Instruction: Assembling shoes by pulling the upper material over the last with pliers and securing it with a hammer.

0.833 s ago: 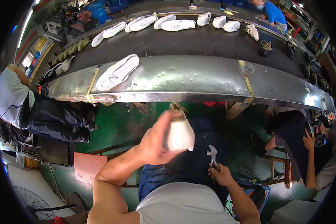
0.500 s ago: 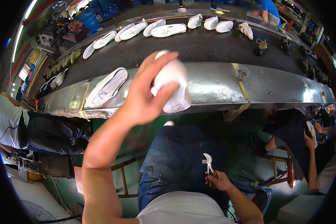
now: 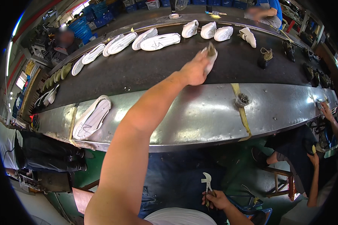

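lying at the far left on the steel ledge (image 3: 199, 120), a white sole (image 3: 91, 118) rests flat with dark pen marks on it, its toe pointing up toward the black belt (image 3: 139, 71). beyond it, on the belt's far edge, a curved row of more white soles (image 3: 120, 43) runs rightward, the last and largest of them (image 3: 160, 41) lying crosswise.

moving right, the left arm stretches far out from the lower edge over ledge and belt. the left hand (image 3: 194, 68) is closed around a white shoe (image 3: 210, 60), fingers curled on it with the thumb on the near side; the shoe sits at the hand's far end, low over the middle of the belt, and whether it touches the belt cannot be told. just past it, 3 white shoes (image 3: 208, 30) stand side by side at the belt's far edge, with a 4th (image 3: 248, 36) tilted a little to their right.

low in the middle, over the lap, the right hand (image 3: 216, 198) is clenched on the handles of metal pincers (image 3: 206, 183), whose head points upward.

further right, a small round cup (image 3: 243, 99) of dark bits sits on the ledge beside a yellow tape strip (image 3: 242, 108). dark shoes (image 3: 266, 56) stand on the belt's right part. at the far right, another person's hands (image 3: 325, 110) work at the ledge's end.
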### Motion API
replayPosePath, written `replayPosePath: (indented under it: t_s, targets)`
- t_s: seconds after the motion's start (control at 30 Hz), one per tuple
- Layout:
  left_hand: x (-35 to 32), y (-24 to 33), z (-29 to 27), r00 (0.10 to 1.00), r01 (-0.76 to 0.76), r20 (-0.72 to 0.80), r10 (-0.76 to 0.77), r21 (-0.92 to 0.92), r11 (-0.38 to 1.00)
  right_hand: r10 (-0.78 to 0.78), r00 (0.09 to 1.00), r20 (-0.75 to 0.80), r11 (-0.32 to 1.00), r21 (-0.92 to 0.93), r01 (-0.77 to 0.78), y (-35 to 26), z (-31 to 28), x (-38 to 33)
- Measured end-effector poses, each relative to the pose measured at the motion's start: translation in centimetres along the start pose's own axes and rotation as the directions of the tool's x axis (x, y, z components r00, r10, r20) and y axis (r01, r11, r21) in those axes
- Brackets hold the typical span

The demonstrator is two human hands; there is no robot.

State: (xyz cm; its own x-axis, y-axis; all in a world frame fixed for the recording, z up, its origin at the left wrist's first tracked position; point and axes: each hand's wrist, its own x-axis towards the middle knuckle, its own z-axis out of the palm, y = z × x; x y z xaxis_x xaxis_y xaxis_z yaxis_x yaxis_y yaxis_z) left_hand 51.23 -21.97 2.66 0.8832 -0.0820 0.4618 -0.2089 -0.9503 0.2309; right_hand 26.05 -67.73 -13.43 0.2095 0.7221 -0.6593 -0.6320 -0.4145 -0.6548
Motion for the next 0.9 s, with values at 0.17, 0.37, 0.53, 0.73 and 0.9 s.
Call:
replayPosePath:
  t_s: [0.17,0.37,0.53,0.73,0.9]
  targets:
    - [-0.1,-2.5,2.5,0.97,0.216,0.179,-0.163,-0.335,0.917,0.023,0.999,0.036,0.999,0.023,-0.024,-1.5,-1.0,1.5]
    - [0.7,-12.8,2.3,0.833,0.396,-0.365,-0.415,-0.131,0.909,0.067,0.996,0.061,0.996,0.056,-0.07,-3.9,-1.8,4.3]
    - [-1.8,-26.5,-1.9,0.617,0.772,-0.385,-0.686,0.128,0.623,0.094,0.993,0.077,0.989,0.11,-0.102,-5.9,-2.2,6.5]
    - [0.2,-31.9,-3.7,0.512,0.855,-0.23,-0.828,0.225,0.467,0.161,0.983,0.084,0.98,0.108,-0.17,-8.6,-2.7,8.6]
    - [3.3,-35.7,-5.9,0.495,0.813,0.306,-0.813,0.168,0.558,0.231,0.966,0.114,0.973,-0.019,-0.23,-12.8,-2.5,9.3]
